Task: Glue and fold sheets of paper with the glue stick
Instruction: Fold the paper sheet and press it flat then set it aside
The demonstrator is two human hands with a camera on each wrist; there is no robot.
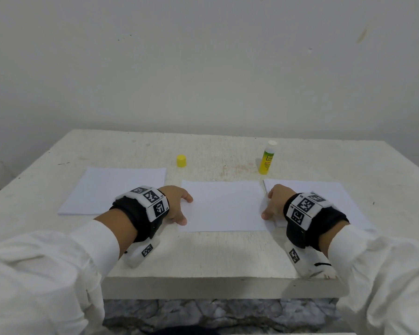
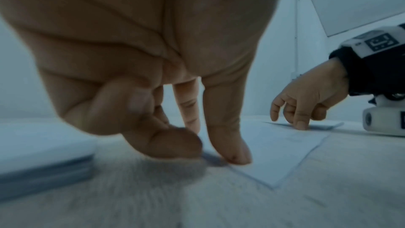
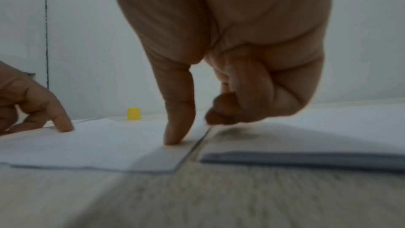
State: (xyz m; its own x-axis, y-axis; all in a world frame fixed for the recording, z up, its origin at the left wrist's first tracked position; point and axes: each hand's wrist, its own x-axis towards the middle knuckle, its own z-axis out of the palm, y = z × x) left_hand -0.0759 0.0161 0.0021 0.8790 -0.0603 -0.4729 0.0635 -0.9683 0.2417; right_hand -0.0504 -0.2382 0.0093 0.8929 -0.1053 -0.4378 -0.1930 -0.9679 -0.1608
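Note:
A white sheet of paper (image 1: 224,205) lies flat in the middle of the table (image 1: 203,257). My left hand (image 1: 188,210) rests at its left edge, with the thumb (image 2: 234,152) pressed on the paper and the outer fingers curled beside it. At the right edge my right hand (image 1: 270,206) presses its thumb (image 3: 175,133) down, the other fingers bent at the sheet's border. The glue stick (image 1: 266,159) stands upright and uncapped behind the sheet, right of centre. Its yellow cap (image 1: 181,161) stands apart to the left.
A pile of white sheets (image 1: 114,189) lies left of the middle sheet, and another pile (image 1: 324,201) lies to its right, close against my right hand. A plain wall rises behind the table. The table's front edge runs just below my wrists.

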